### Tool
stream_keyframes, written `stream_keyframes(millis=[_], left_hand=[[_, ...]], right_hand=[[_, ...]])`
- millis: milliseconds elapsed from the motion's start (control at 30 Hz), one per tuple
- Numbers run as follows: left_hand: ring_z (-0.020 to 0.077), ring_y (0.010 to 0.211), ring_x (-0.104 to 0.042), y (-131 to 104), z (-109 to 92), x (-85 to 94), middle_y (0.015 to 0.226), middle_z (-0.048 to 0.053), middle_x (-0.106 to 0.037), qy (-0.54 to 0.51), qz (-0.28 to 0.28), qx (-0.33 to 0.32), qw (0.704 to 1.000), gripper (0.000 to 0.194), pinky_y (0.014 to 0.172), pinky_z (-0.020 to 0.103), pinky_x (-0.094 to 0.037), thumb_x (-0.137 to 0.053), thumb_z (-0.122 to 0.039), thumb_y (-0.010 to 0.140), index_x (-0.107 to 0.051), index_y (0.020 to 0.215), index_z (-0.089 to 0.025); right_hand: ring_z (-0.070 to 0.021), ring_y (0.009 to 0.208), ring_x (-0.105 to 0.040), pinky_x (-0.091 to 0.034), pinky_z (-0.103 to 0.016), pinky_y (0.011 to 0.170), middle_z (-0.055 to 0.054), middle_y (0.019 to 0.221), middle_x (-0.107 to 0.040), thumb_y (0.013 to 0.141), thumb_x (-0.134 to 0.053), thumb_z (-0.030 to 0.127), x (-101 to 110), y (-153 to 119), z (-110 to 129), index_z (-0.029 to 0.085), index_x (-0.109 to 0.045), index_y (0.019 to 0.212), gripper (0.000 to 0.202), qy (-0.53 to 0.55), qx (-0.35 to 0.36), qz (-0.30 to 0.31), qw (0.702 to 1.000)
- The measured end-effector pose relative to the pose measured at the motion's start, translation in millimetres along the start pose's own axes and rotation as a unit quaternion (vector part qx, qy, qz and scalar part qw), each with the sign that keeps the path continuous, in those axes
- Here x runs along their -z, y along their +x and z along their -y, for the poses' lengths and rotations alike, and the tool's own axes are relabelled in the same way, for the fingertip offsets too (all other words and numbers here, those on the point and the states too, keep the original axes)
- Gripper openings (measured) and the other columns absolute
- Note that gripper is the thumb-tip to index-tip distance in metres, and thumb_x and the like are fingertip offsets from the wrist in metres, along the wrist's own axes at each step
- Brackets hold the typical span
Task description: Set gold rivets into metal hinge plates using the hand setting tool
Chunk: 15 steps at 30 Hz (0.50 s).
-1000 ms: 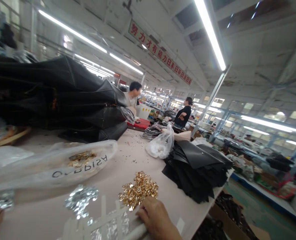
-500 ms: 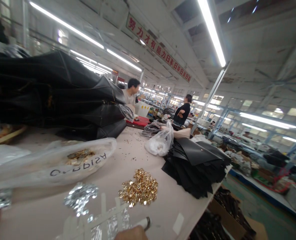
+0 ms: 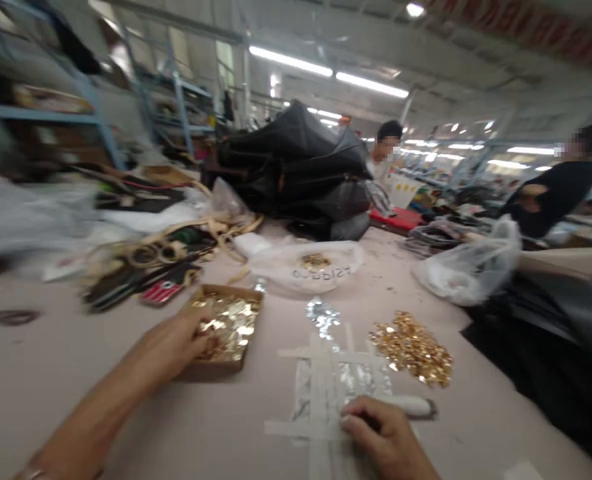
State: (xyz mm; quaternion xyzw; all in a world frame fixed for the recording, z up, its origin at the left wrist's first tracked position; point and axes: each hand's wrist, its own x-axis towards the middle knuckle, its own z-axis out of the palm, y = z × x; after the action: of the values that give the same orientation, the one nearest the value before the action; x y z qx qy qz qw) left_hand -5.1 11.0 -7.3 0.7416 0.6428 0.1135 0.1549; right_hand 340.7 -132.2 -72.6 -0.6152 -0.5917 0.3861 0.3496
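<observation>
A pale pinkish table (image 3: 236,427) spans the lower frame, a bulky black leather stack (image 3: 301,173) at upper centre. At lower centre, the right hand (image 3: 381,430) curls at crossed pale tape strips (image 3: 321,400); whether its grip clamps anything cannot be told. Left of centre, the left hand (image 3: 193,341), grip blurred beyond telling, reaches into a shallow brown cardboard box (image 3: 226,371) of shiny gold-coloured metal pieces (image 3: 236,313).
</observation>
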Motion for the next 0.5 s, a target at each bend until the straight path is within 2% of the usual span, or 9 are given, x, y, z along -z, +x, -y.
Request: stream_keyframes(millis=[33,100,233,300,400,500], left_hand=[[0.0195,0.091,-0.065,-12,13,3.3,0.104,0.005,-0.066,0.013,0.012,0.021,1.000,0.025,0.083,0.039,-0.055,-0.065,-0.035,0.094,-0.063,0.111,-0.016],[0.0195,0.085,-0.064,-23,23,6.0,0.090,0.002,-0.067,0.016,0.015,0.035,0.999,0.013,0.078,0.034,-0.050,-0.064,-0.023,0.089,-0.066,0.100,-0.018],[0.0189,0.078,-0.062,-24,16,6.7,0.079,0.001,-0.067,-0.028,-0.007,0.015,0.999,0.011,0.070,0.028,-0.041,-0.060,-0.016,0.078,-0.069,0.081,-0.022],[0.0185,0.078,-0.061,-27,10,8.5,0.080,0.001,-0.068,-0.070,-0.031,0.009,0.997,0.010,0.071,0.028,-0.041,-0.059,-0.020,0.079,-0.069,0.076,-0.022],[0.0175,0.079,-0.062,-39,-3,7.9,0.083,0.001,-0.070,-0.159,-0.077,0.023,0.984,0.017,0.073,0.028,-0.046,-0.056,-0.032,0.084,-0.069,0.082,-0.022],[0.0173,0.074,-0.066,-52,-26,-3.6,0.081,0.002,-0.072,-0.272,-0.077,0.038,0.958,0.029,0.068,0.027,-0.052,-0.056,-0.045,0.085,-0.069,0.090,-0.019]], right_hand=[[-0.0204,0.072,-0.065,-0.050,-0.026,0.068,-0.002,0.072,-0.072,0.081,-0.065,0.045,3,1,-2,0.022,-0.076,0.077,0.027,-0.010,0.001,0.007,1.000],[-0.0218,0.074,-0.067,-0.052,-0.027,0.069,-0.004,0.076,-0.073,0.083,-0.063,0.049,8,2,-6,0.022,-0.077,0.080,0.031,-0.031,0.005,0.035,0.999],[-0.0236,0.082,-0.070,-0.055,-0.027,0.074,-0.005,0.085,-0.076,0.083,-0.062,0.054,13,-1,-7,0.023,-0.079,0.086,0.036,-0.051,-0.005,0.051,0.997],[-0.0229,0.076,-0.069,-0.056,-0.027,0.070,-0.005,0.081,-0.075,0.083,-0.062,0.057,14,-4,-6,0.023,-0.080,0.092,0.039,-0.040,-0.029,0.042,0.998],[-0.0194,0.058,-0.061,-0.052,-0.028,0.054,-0.003,0.063,-0.066,0.083,-0.062,0.060,12,-6,-1,0.022,-0.080,0.101,0.046,0.000,-0.058,0.042,0.997],[-0.0182,0.060,-0.061,-0.051,-0.029,0.057,-0.003,0.067,-0.066,0.082,-0.068,0.057,4,-4,14,0.020,-0.077,0.103,0.043,0.088,-0.058,0.034,0.994]])
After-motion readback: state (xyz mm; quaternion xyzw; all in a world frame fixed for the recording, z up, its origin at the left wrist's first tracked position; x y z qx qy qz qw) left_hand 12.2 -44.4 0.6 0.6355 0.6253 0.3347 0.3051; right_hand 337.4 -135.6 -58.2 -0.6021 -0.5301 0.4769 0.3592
